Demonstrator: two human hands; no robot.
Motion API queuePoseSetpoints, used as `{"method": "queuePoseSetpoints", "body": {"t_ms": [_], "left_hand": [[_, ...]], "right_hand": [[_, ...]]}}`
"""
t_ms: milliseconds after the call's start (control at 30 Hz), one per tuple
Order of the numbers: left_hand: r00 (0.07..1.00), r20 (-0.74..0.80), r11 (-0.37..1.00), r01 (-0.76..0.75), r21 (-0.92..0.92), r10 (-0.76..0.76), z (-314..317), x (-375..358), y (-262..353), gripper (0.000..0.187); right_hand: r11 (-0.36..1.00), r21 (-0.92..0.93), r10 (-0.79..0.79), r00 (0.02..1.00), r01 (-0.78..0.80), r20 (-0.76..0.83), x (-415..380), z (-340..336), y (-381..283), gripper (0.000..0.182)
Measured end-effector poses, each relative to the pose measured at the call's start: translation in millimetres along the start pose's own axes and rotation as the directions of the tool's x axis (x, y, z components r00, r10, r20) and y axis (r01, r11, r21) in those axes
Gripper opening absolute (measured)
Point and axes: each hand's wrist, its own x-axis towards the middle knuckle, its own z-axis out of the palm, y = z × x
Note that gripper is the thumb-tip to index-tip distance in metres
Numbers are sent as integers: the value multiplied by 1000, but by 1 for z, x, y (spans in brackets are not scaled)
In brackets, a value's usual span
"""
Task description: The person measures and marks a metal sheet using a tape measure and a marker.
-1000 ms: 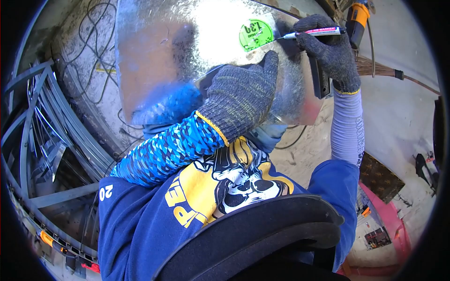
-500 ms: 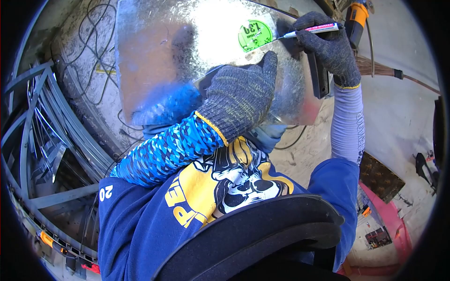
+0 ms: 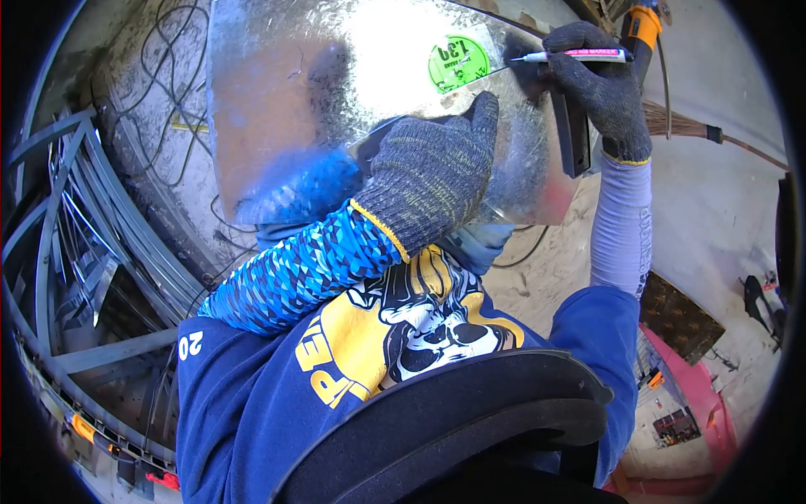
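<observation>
A shiny metal sheet bears a round green sticker. My left hand, in a grey knit glove, rests on the sheet below the sticker, thumb pointing up; what lies beneath its palm is mostly hidden. A thin line runs from the sticker towards the tip of a white marker. My gloved right hand grips the marker near the sheet's right edge. Just below that hand, a dark metal bar lies over the sheet's right side.
Long metal strips fill a rack at the left. Black cables lie on the floor beside the sheet. An orange and black tool and a broom are at the upper right. A brown patterned board lies lower right.
My right hand and the marker have moved slightly to the right, away from the sticker, leaving more of the thin line in sight. My left hand has stayed in place.
</observation>
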Motion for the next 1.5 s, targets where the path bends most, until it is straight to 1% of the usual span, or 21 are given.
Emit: {"method": "queuePoseSetpoints", "body": {"t_ms": [133, 200, 300, 367, 433, 533, 633, 700, 733, 800, 900, 967, 1033, 1133, 1200, 1267, 1300, 1400, 1433, 1467, 1500], "left_hand": [[1000, -12, 1000, -11, -21, 10, 3, -1, 0, 72], [999, -33, 1000, -18, -11, 18, 4, -1, -1, 73], [998, -67, 1000, -2, -28, 0, 5, -1, 1, 74], [998, -49, 999, -33, -14, 32, 7, -1, 0, 74], [999, -38, 998, -33, -44, 32, 7, 0, -1, 72], [999, -16, 999, -35, 30, 35, 8, 1, 0, 70], [997, -70, 998, -29, -53, 26, 17, 2, -4, 67], [966, -245, 995, -96, -27, 86, 20, 2, -5, 66], [965, -245, 995, -97, -27, 87, 19, 1, -4, 66], [999, -36, 999, -31, -27, 30, 10, 0, -1, 66], [996, -73, 996, -62, -56, 58, 10, -2, -3, 68], [996, -70, 998, -55, -26, 53, 13, 0, -3, 69], [997, -67, 999, -48, 5, 48, 14, 2, -3, 71], [1000, 3, 1000, -23, 5, 23, 14, 3, -2, 72], [972, -226, 998, -67, 17, 69, 18, 0, -3, 74], [966, -241, 996, -86, 35, 92, 20, 0, -5, 75], [960, -256, 993, -103, 52, 112, 21, 0, -6, 76], [931, -335, 990, -139, 37, 143, 22, 2, -8, 79], [930, -336, 989, -143, 37, 147, 20, 2, -6, 79], [981, -180, 997, -79, -11, 75, 8, 1, -1, 79], [1000, -14, 999, -7, -48, 6, 1, 0, 2, 79]], "right_hand": [[997, 70, -33, 997, 28, 66, -1, 10, -21, 24], [998, 23, -58, 983, 55, 175, 3, 21, -35, 28], [997, -32, -60, 971, 69, 230, 10, 36, -38, 31], [996, -2, -86, 956, 90, 280, 18, 45, -39, 30], [971, -80, -182, 915, 225, 359, 24, 54, -43, 27], [983, -62, -140, 918, 175, 370, 25, 59, -37, 23], [985, -54, -132, 914, 165, 384, 25, 60, -38, 23], [984, -70, -123, 911, 164, 393, 26, 60, -39, 24], [979, -74, -149, 907, 192, 393, 26, 61, -39, 25], [972, -78, -174, 903, 221, 393, 26, 60, -39, 25], [971, -121, -144, 906, 207, 397, 26, 58, -38, 25], [986, -15, -144, 904, 164, 403, 30, 54, -37, 26], [988, -16, -134, 909, 152, 395, 31, 51, -30, 26], [991, -24, -113, 914, 133, 390, 31, 53, -27, 27], [992, -30, -103, 914, 124, 392, 32, 57, -27, 27], [975, -33, -194, 911, 221, 363, 32, 62, -28, 26], [975, -34, -194, 912, 221, 362, 33, 61, -28, 26], [980, -54, -153, 905, 190, 398, 35, 57, -28, 26], [993, -21, -101, 912, 119, 398, 35, 53, -28, 27], [999, 12, -47, 915, 47, 400, 34, 50, -27, 28], [999, 10, -46, 916, 45, 399, 34, 46, -27, 28]]}}
